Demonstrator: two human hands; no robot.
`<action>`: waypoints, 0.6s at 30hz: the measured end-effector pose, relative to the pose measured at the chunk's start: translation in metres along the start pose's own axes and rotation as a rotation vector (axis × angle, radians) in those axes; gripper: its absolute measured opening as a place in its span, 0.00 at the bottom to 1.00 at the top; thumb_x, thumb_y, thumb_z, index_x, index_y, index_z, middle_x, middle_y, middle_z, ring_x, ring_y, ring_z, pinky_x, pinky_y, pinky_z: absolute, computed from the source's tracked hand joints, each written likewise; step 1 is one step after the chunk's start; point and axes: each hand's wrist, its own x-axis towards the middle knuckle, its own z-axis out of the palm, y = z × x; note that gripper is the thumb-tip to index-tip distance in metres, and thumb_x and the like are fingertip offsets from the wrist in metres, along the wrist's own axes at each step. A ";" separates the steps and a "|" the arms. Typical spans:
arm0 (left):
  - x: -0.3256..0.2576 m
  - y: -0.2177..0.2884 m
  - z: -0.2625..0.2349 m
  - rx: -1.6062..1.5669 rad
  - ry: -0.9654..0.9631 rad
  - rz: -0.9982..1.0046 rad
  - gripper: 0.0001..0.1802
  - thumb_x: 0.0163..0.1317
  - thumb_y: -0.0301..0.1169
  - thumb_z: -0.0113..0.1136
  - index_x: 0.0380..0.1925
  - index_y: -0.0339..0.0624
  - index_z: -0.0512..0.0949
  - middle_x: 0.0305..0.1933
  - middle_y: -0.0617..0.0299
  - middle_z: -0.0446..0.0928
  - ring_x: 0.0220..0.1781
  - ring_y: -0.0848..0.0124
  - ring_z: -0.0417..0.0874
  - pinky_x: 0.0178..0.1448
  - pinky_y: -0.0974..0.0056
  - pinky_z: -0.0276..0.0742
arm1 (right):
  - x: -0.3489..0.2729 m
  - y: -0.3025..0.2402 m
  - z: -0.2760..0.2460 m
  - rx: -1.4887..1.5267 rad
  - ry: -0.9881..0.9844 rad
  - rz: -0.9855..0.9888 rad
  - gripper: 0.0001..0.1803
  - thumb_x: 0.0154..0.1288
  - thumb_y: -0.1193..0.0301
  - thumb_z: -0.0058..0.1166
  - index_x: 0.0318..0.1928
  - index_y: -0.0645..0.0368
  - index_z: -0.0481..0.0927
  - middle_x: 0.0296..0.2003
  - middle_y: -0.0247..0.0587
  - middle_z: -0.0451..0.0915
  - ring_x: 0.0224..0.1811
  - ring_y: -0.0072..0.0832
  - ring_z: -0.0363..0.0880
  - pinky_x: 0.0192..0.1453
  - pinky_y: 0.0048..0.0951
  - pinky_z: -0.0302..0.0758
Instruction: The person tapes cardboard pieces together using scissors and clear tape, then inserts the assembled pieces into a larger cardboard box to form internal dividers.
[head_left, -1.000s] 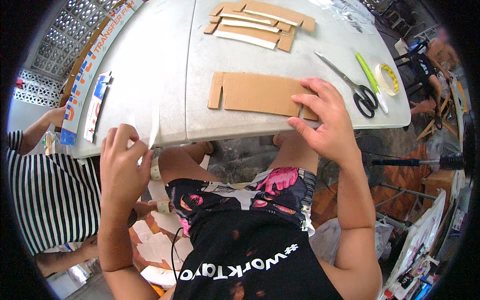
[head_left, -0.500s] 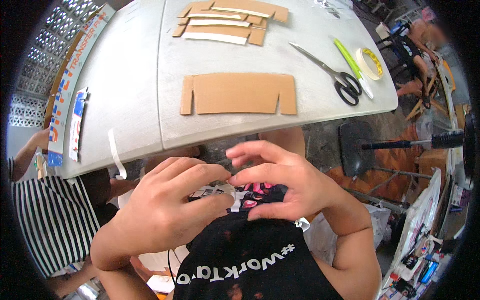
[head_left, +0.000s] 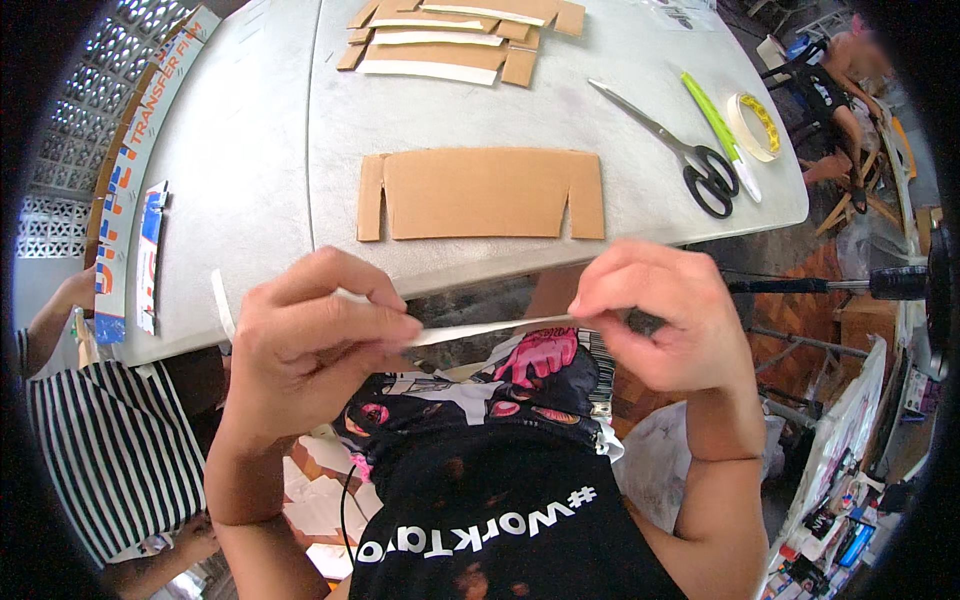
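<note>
Between my hands a thin white strip (head_left: 490, 328) is stretched nearly level, just in front of the table edge and above my lap. My left hand (head_left: 315, 345) pinches its left end between thumb and fingers. At the other end, my right hand (head_left: 665, 315) grips it with thumb and forefinger, the other fingers curled. Beyond the strip, a flat brown cardboard piece (head_left: 478, 195) with a slit near each end lies on the table. Another narrow white strip (head_left: 222, 303) hangs over the table's front edge, beside my left hand.
The white table (head_left: 240, 160) bears a stack of cut cardboard pieces (head_left: 440, 60) at the back, some with white strips. Black-handled scissors (head_left: 680, 150), a green cutter (head_left: 712, 120) and a tape roll (head_left: 752, 127) lie right. A person in stripes (head_left: 120, 450) stands left; another person (head_left: 835, 100) sits far right.
My hands were close together over my lap; they have moved apart and slightly up, with the white strip now drawn straight between them. My view has shifted slightly.
</note>
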 end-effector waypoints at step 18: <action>0.007 -0.036 0.021 -0.113 0.168 0.037 0.16 0.54 0.09 0.67 0.41 0.36 0.81 0.39 0.47 0.89 0.40 0.62 0.90 0.47 0.56 0.86 | 0.011 0.039 0.010 -0.294 0.220 -0.131 0.16 0.48 0.85 0.74 0.39 0.60 0.88 0.32 0.41 0.83 0.31 0.37 0.82 0.34 0.34 0.78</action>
